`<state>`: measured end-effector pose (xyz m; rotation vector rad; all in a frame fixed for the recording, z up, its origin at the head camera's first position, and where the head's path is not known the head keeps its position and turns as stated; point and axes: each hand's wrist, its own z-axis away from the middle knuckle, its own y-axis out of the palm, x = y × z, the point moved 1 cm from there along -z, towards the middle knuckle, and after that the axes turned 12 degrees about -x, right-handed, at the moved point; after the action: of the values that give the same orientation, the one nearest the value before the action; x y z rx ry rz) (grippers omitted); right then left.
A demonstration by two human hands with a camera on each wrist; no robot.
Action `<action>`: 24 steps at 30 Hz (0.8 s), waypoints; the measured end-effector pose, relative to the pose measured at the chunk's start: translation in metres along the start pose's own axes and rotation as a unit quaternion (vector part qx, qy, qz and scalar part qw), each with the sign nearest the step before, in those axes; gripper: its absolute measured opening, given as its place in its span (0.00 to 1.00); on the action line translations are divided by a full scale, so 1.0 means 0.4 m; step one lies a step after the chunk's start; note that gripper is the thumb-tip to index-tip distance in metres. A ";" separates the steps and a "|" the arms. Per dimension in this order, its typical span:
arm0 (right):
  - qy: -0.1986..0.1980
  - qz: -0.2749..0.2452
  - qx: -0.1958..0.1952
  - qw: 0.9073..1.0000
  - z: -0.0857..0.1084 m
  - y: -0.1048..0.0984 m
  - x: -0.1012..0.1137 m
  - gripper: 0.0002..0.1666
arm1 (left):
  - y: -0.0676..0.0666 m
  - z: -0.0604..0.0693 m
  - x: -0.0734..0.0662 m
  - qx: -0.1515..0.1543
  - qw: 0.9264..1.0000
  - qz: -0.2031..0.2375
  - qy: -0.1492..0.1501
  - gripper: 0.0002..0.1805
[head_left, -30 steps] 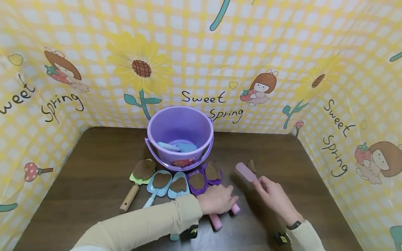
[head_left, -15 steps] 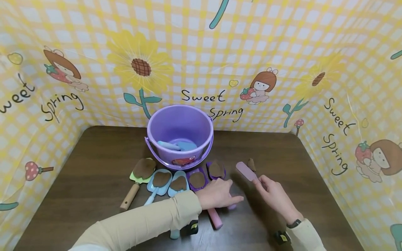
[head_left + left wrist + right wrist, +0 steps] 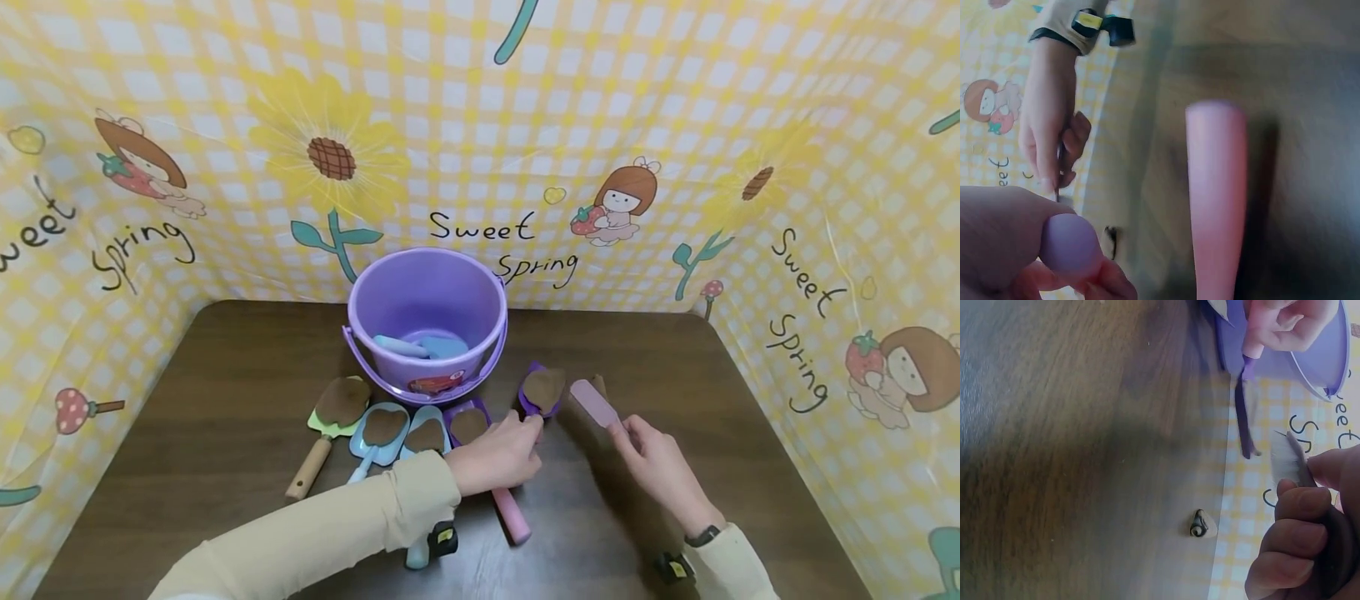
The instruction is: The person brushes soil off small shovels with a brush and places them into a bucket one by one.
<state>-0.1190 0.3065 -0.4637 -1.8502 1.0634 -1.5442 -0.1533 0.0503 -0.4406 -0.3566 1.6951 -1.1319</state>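
Observation:
My left hand (image 3: pixel 497 454) grips the pink handle of a purple toy shovel (image 3: pixel 531 407), whose blade bears a brown patch. In the left wrist view the handle's lilac end (image 3: pixel 1071 245) pokes out of the fist. On the right, my right hand (image 3: pixel 663 468) holds a flat tool with a pinkish blade (image 3: pixel 594 403), pointing at the shovel's blade. Most of the tool's dark handle (image 3: pixel 1335 550) is hidden by the curled fingers in the right wrist view. A second purple shovel (image 3: pixel 452 410) lies partly under the left hand, its pink handle (image 3: pixel 512 517) sticking out towards me.
A purple bucket (image 3: pixel 427 260) with light blue pieces (image 3: pixel 444 347) inside stands behind the shovels. Left of the hands lie two light blue shovels (image 3: pixel 360 431) and a green one (image 3: pixel 320 425) with a wooden handle, all brown-patched. A small shell (image 3: pixel 1200 524) sits beyond the right hand.
My left hand has taken hold of the rightmost purple shovel and drawn it right, away from the row and nearer the flat tool. The right hand has hardly moved.

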 end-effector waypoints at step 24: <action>-0.056 -0.027 0.023 0.998 0.008 0.029 0.084 0.12 | -0.048 0.058 0.041 -0.178 0.974 -0.082 0.117 0.13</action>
<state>-0.1172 0.2719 -0.4542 -1.9240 0.9263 -1.4653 -0.1458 0.0173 -0.4352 -0.6152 2.1154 -1.0149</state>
